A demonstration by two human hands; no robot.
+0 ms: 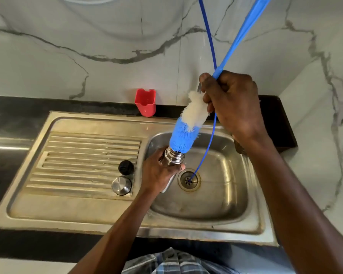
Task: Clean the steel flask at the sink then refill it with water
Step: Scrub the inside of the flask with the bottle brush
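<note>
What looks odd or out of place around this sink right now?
A thin blue tube hangs down from above, and its end sits in the sink drain, which is unusual. Otherwise, nothing looks spilled or damaged; the two caps stand upright on the drainboard.

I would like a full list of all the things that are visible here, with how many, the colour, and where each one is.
steel flask: one, silver, open mouth up, held over the sink basin
bottle brush: one, blue and white bristles, blue handle, tip at the flask mouth
black cap: one, on the drainboard
steel cap: one, silver, on the drainboard, in front of the black cap
sink: one, steel, set in a dark counter
blue tube: one, thin, runs down to the drain
red holder: one, on the wall behind the sink
left hand: grips the flask
right hand: grips the brush handle
</note>
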